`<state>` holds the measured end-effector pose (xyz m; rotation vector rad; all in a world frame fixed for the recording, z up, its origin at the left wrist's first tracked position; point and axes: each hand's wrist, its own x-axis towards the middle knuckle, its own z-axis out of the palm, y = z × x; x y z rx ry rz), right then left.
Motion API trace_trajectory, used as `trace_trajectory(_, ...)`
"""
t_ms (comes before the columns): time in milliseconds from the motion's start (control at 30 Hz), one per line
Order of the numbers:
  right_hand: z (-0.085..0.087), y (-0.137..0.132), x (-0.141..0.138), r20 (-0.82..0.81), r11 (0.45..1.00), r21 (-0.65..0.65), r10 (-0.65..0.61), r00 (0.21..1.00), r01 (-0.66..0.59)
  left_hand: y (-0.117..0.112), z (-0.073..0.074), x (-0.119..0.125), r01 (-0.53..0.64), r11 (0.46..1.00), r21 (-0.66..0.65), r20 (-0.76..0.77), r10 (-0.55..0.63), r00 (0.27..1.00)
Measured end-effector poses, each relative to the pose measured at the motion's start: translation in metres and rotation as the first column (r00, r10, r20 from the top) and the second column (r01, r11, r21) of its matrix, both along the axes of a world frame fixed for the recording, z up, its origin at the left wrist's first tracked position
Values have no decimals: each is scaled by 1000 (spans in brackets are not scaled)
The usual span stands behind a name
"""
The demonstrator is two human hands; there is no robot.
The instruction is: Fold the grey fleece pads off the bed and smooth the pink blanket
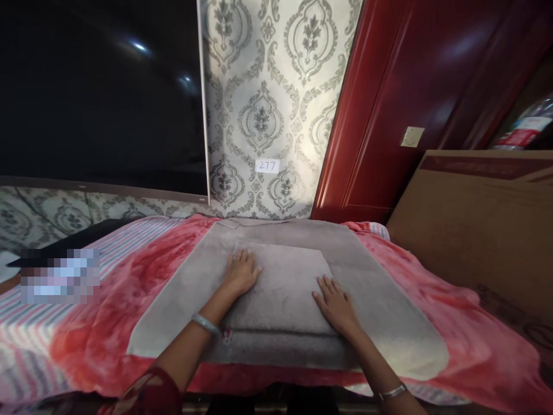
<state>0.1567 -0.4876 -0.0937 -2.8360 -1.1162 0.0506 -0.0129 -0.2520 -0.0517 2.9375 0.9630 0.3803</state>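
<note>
A folded light grey cloth (285,288) lies flat on a larger grey cloth (384,311); what kind of item it is, I cannot tell. My left hand (242,272) rests palm down on its left side, fingers spread and pointing away from me. On the right edge lies my right hand (336,301), also palm down with the fingers apart. Neither hand grips anything. A darker grey layer (285,349) shows along the near edge, with a small pinkish mark (227,333) near my left wrist.
A red-pink blanket (99,311) and a striped cover (26,334) lie underneath. A wall-mounted screen (103,98) hangs at the left, and a cardboard box (479,230) stands at the right. Another person's arm (9,283) enters at the left edge beside a pixelated patch.
</note>
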Motion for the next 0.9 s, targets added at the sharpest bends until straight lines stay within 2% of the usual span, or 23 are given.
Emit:
trace_trajectory(67, 1, -2, 1, -4, 1000, -11, 0, 1000, 0, -9, -10, -23, 37, 998, 45, 54, -39, 998)
trace_trajectory(200, 6, 4, 0, 32, 1000, -11, 6, 999, -6, -28, -43, -65, 161, 977, 138, 124, -178, 976)
trace_trajectory(300, 19, 28, -14, 68, 984, 64, 163, 984, -168, -37, -61, -76, 187, 958, 216, 171, -226, 959)
trace_trajectory(367, 29, 56, -31, 47, 927, 113, 356, 933, -359, -40, -65, -75, 173, 949, 264, 194, -228, 954)
trace_trajectory(433, 37, 89, -49, 15, 832, 146, 540, 842, -536, -41, -66, -74, 162, 937, 309, 224, -237, 945)
trace_trajectory(500, 40, 122, -64, -9, 735, 152, 670, 743, -661, -42, -66, -74, 165, 924, 345, 269, -266, 926)
trace_trajectory(567, 40, 150, -71, -37, 671, 117, 740, 672, -732, -45, -67, -77, 167, 917, 361, 315, -289, 904)
trace_trajectory(667, 33, 180, -65, -25, 617, 27, 787, 617, -786, -51, -72, -82, 137, 919, 369, 358, -276, 892)
trace_trajectory(767, 27, 202, -47, 17, 628, -9, 778, 628, -778, -55, -74, -84, 124, 919, 376, 376, -273, 885)
trace_trajectory(900, 27, 229, -21, -29, 713, -13, 701, 713, -701, -56, -73, -84, 124, 919, 374, 410, -284, 867)
